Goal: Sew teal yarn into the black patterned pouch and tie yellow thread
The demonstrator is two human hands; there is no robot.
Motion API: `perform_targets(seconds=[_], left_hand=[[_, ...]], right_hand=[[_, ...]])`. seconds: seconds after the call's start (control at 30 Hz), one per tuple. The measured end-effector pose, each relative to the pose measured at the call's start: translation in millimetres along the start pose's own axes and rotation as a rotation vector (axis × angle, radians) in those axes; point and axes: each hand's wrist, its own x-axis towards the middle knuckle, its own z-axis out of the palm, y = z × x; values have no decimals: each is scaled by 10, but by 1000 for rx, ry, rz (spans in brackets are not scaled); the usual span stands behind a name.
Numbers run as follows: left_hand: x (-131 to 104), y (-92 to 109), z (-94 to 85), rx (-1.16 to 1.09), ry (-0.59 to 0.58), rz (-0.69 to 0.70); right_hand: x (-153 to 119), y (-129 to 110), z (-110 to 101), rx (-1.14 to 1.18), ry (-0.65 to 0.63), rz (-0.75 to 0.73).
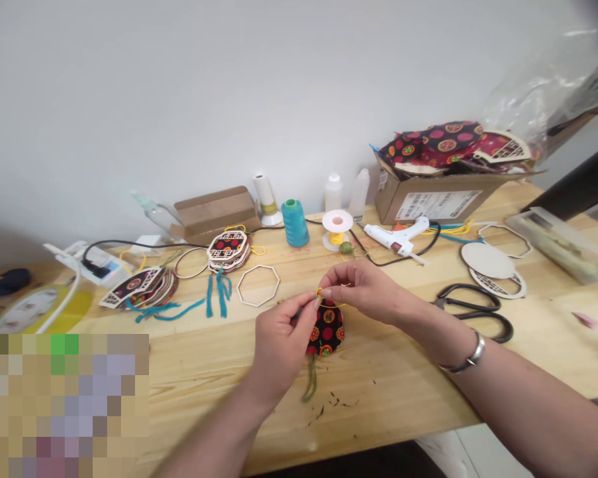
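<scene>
A round black fabric ornament (331, 330) with red and orange circle prints is at the middle of the table, partly hidden behind my fingers. From its lower edge hangs an olive green cord (311, 382). My left hand (283, 333) is closed in a pinch at the ornament's top, thumb and forefinger on a thin yellow cord (319, 292). Close against it, my right hand (361, 291) also pinches the yellow cord, with a short end sticking out past its fingers. The exact knot or loop between the fingertips is too small to tell. Dark scraps (321, 411) lie just below the ornament.
Black-handled scissors (478, 299) lie by my right forearm. Behind stand a glue gun (398, 236), a yellow cord spool (337, 222), a teal thread cone (296, 224) and a cardboard box (428, 196) of fabric pieces. Stacked ornaments (229, 249) and an octagonal frame (258, 285) lie left.
</scene>
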Motion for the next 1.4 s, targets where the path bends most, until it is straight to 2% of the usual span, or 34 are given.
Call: perform_targets(seconds=[0.17, 0.47, 0.53, 0.8, 1.0, 1.17, 1.4], left_hand=[[-8, -26, 16, 116, 36, 99], [-24, -123, 22, 236, 76, 229], [-22, -105, 15, 205, 65, 199], [26, -38, -30, -66, 8, -70], [56, -81, -33, -230, -35, -194], [59, -84, -33, -279, -92, -219], [56, -75, -37, -290, -140, -233]], right_hand=[[-2, -7, 33, -37, 52, 19], [-3, -13, 49, -16, 41, 29], [-3, -9, 43, 5, 29, 25], [-5, 0, 2, 63, -48, -1], [23, 39, -5, 44, 12, -33], [42, 54, 14, 107, 37, -33], [31, 71, 2, 164, -59, -80]])
